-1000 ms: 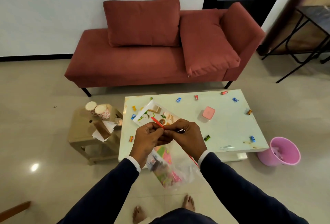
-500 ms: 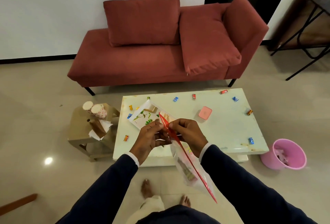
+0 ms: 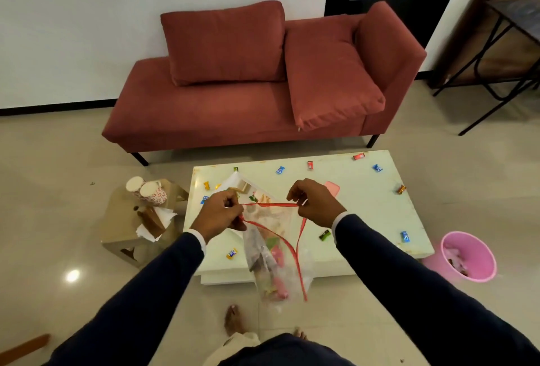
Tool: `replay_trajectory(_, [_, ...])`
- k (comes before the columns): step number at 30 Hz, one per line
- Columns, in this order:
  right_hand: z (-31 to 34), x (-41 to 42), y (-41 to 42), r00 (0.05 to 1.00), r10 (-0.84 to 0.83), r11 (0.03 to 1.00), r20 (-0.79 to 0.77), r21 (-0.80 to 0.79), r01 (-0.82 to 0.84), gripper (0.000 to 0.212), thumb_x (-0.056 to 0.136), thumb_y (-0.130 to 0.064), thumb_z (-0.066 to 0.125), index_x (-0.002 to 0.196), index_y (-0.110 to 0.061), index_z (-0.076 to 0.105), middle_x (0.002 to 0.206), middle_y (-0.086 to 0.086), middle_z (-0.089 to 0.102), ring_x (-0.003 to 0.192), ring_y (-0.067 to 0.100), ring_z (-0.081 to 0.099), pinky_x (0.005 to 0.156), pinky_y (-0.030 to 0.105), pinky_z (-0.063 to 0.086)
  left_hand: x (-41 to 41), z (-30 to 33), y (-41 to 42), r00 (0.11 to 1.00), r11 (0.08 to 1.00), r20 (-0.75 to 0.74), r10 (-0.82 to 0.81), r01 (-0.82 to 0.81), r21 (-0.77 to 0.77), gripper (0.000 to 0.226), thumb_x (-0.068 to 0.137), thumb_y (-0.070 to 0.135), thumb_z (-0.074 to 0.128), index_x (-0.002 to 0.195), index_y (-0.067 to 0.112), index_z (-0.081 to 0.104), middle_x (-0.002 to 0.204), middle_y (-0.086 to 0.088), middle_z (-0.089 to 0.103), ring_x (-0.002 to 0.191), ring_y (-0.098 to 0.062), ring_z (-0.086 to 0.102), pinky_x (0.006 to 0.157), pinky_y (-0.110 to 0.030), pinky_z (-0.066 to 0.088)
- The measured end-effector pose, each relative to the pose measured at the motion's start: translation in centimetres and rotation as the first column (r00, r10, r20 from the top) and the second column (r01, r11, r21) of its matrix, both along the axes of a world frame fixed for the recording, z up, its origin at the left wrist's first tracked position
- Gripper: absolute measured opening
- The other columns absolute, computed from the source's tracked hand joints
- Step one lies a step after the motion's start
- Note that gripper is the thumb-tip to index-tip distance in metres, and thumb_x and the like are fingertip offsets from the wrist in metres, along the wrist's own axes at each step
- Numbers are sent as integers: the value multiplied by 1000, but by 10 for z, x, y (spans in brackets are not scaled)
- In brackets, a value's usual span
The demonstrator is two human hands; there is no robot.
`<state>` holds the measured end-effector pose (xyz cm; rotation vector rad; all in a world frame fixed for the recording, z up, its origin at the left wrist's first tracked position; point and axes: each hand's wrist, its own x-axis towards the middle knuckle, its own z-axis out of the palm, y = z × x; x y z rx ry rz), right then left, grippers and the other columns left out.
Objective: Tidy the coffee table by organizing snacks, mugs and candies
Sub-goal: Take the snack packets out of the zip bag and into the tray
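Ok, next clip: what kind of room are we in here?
Most likely a home living room: a red sofa with loose cushions stands against the wall, and a low white coffee table scattered with wrapped candies sits before it on a tiled floor.

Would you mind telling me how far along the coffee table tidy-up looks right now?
Done: some snacks already sit inside the clear zip bag. In hand: the left hand and right hand pinch its red-edged mouth apart. Left: wrapped candies such as the blue candy lie scattered on the coffee table, and the pink container is out.
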<state>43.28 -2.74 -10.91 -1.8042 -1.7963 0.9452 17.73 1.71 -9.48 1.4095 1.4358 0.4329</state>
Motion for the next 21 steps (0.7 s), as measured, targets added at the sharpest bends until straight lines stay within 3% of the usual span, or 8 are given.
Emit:
replay_trajectory(2, [-10,14,10,974,75,997,212,-3,-76,38,80,16,59,101,-14,66,104,3,56,97,22,58,88,32,53,-13,4,14,998,997,-60,32,-27,75,18,93,-4,59,78,0,49,72,-26,67,58,-35,74,66,-48,65])
replay_trajectory(4, [-19,32,19,943,52,999,328,-13,-50,37,82,14,59,104,-14,68,107,4,55,104,25,56,92,32,49,-26,9,28,992,988,-92,91,-78,137,16,92,-4,61,82,-9,49,71,-31,68,53,-29,73,60,-43,64])
replay_trajectory(7, [-20,52,33,954,-5,994,299,-99,36,28,84,4,66,104,-16,67,102,-1,52,105,25,58,85,24,44,-40,13,40,986,985,-144,85,-61,163,18,92,1,65,88,-11,52,76,-25,73,55,-21,75,54,-29,62])
replay_trajectory(9, [-17,51,39,954,9,994,299,-105,23,31,85,2,69,108,-17,64,107,1,53,108,24,58,89,26,47,-38,14,40,990,986,-104,95,-79,144,16,92,0,63,84,-7,51,77,-27,73,59,-26,76,54,-30,62])
replay_trajectory(12, [-1,26,35,962,6,984,273,169,-55,36,84,0,75,115,-12,61,115,7,55,105,24,55,92,33,49,-27,16,39,966,971,131,224,-233,59,15,93,-7,56,83,4,55,75,-35,70,61,-37,75,55,-36,62])
replay_trajectory(15, [16,-13,27,968,186,867,167,437,-242,17,93,-13,70,109,-8,66,104,9,60,94,25,57,85,36,50,-19,18,41,920,954,270,284,-298,11,22,93,-8,55,78,7,50,68,-27,68,61,-39,75,61,-44,65])
replay_trajectory(19, [24,-57,30,913,386,920,134,13,-391,64,91,-48,67,143,-15,49,131,6,57,114,21,57,99,37,49,-19,22,43,876,958,410,254,-285,16,25,95,-3,57,73,7,50,67,-20,70,67,-39,76,62,-43,64])
replay_trajectory(21, [25,-59,41,917,343,937,201,-13,-348,52,95,-36,66,140,-14,52,129,9,60,113,25,60,97,37,49,-26,26,44,832,957,504,232,-287,33,26,94,6,60,70,11,53,69,-16,70,71,-38,75,66,-44,63])
